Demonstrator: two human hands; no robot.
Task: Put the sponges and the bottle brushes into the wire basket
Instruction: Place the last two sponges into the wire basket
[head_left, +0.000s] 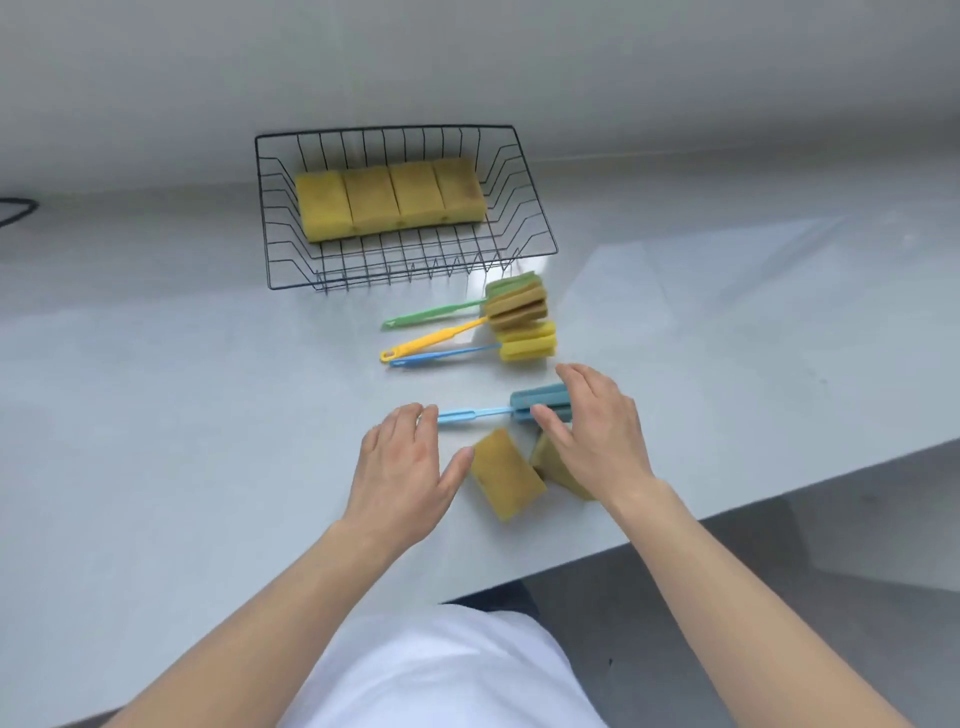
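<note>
Both hands hover spread and empty: the left hand (402, 467) has a yellow sponge (506, 475) just off its thumb, while the right hand (597, 436) covers a second sponge (558, 467), probably reaching for it. Beyond the fingertips lies the light-blue bottle brush (488, 413); the wire basket (278, 228) sits well beyond.

Grey counter (156, 395), wire basket (535, 218), brushes (467, 353), sponges (506, 475)

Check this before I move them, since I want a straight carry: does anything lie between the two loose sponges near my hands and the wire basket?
Yes. The light blue bottle brush lies crosswise just beyond the two loose yellow sponges, and three more bottle brushes lie between it and the black wire basket. Lifting over them clears the path.
</note>
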